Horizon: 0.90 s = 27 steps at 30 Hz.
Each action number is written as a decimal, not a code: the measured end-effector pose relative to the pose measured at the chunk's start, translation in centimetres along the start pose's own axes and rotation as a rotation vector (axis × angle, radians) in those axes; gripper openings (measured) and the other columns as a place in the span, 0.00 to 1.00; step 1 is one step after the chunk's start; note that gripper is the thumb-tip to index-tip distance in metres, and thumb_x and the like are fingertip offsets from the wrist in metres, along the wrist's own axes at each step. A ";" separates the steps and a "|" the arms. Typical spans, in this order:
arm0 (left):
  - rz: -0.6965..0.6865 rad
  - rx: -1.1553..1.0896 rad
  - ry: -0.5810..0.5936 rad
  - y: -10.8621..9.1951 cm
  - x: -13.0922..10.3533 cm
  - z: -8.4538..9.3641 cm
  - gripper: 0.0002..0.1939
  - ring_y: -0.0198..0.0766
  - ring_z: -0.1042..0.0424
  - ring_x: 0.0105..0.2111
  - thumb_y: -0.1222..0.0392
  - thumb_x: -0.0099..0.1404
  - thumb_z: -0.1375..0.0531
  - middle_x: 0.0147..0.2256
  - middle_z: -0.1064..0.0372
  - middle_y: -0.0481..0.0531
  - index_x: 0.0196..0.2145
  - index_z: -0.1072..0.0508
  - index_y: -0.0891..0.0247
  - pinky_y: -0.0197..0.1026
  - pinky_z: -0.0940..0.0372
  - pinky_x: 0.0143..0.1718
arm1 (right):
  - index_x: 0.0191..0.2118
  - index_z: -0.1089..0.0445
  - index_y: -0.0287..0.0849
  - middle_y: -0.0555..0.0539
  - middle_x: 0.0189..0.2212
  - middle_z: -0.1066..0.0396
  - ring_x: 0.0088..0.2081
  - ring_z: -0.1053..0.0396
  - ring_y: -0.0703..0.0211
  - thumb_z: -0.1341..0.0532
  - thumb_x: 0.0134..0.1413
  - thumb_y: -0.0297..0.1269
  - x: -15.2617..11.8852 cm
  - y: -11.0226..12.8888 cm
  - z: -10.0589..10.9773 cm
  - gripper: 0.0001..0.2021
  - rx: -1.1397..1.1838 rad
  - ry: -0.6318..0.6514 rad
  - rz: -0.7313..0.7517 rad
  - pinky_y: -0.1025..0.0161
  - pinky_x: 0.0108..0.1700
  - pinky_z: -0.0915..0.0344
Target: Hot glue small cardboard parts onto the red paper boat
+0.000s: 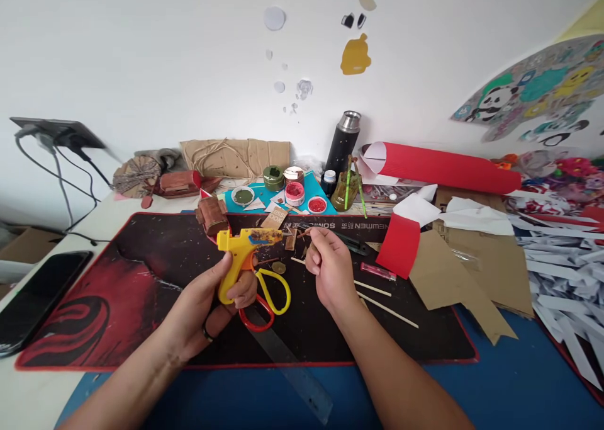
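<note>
My left hand (pixel 214 304) is wrapped round the handle of a yellow glue gun (pixel 236 257), whose nozzle points right. Close to the nozzle, my right hand (pixel 328 263) pinches a small, thin brown piece between thumb and forefinger. Scissors with yellow and red handles (pixel 282 291) lie just below the glue gun. A brown cardboard model piece (pixel 212 215) sits behind the gun. Thin wooden sticks (pixel 389 310) lie to the right of my right hand, and a clear ruler (pixel 299 376) slants across the mat's front edge.
Paint jars (pixel 294 194) and a black thermos (pixel 343 143) stand at the back of the black mat (pixel 155 316). Cardboard (pixel 443 272) and red paper (pixel 399 244) lie right, beside white paper strips (pixel 561 279). A phone (pixel 38 298) rests at the left.
</note>
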<state>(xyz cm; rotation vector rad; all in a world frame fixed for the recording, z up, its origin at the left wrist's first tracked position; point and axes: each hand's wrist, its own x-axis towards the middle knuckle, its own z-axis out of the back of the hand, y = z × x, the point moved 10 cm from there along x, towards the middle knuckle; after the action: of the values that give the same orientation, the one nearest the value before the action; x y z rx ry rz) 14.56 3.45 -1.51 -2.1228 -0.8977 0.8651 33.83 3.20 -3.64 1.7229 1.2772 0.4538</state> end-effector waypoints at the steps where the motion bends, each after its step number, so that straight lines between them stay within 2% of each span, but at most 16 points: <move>1: -0.040 0.043 -0.009 -0.3 -0.1 0.2 0.23 0.33 0.46 0.23 0.40 0.71 0.33 0.21 0.46 0.43 0.32 0.25 0.64 0.35 0.39 0.27 | 0.34 0.26 0.42 0.61 0.15 0.46 0.18 0.53 0.70 0.23 0.48 0.53 0.0 0.2 0.1 0.21 -0.011 -0.006 0.016 0.69 0.20 0.58; 4: -0.129 0.188 -0.020 -0.9 -0.5 0.6 0.28 0.36 0.46 0.24 0.35 0.72 0.37 0.21 0.45 0.46 0.29 0.26 0.63 0.38 0.41 0.28 | 0.34 0.26 0.43 0.61 0.16 0.46 0.18 0.52 0.70 0.24 0.50 0.55 -0.1 0.5 0.2 0.21 -0.049 -0.023 0.059 0.69 0.20 0.58; 8: -0.155 0.326 -0.017 -0.8 -1.0 0.4 0.32 0.39 0.44 0.27 0.32 0.72 0.40 0.23 0.42 0.49 0.22 0.33 0.60 0.41 0.43 0.30 | 0.34 0.26 0.44 0.61 0.16 0.47 0.19 0.53 0.69 0.25 0.52 0.56 -0.2 0.7 0.2 0.20 -0.088 -0.020 0.084 0.69 0.20 0.57; 15: -0.239 0.426 -0.048 -1.9 -1.5 -0.1 0.33 0.40 0.44 0.27 0.32 0.73 0.41 0.24 0.41 0.51 0.21 0.33 0.60 0.43 0.46 0.30 | 0.35 0.26 0.44 0.60 0.18 0.45 0.19 0.52 0.69 0.25 0.53 0.56 -0.4 1.1 -0.1 0.20 -0.125 -0.002 0.123 0.68 0.20 0.55; 23: -0.219 0.477 -0.025 -1.7 -1.2 0.0 0.33 0.40 0.43 0.27 0.32 0.73 0.41 0.24 0.41 0.50 0.21 0.35 0.60 0.42 0.43 0.31 | 0.37 0.24 0.44 0.58 0.20 0.40 0.19 0.47 0.67 0.28 0.58 0.55 -0.6 1.3 -0.3 0.18 -0.203 0.021 0.184 0.66 0.21 0.50; 27: -0.229 0.504 -0.022 -1.7 -1.1 0.0 0.33 0.40 0.43 0.27 0.31 0.73 0.41 0.24 0.40 0.51 0.21 0.33 0.60 0.43 0.44 0.31 | 0.37 0.24 0.45 0.59 0.19 0.41 0.19 0.47 0.67 0.29 0.59 0.55 -0.7 1.3 -0.3 0.18 -0.202 0.025 0.184 0.66 0.21 0.51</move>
<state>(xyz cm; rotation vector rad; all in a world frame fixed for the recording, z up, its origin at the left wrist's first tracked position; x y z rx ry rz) 13.33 3.48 0.10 -1.5496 -0.8109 0.8858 34.07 2.69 -2.28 1.6729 1.0553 0.6896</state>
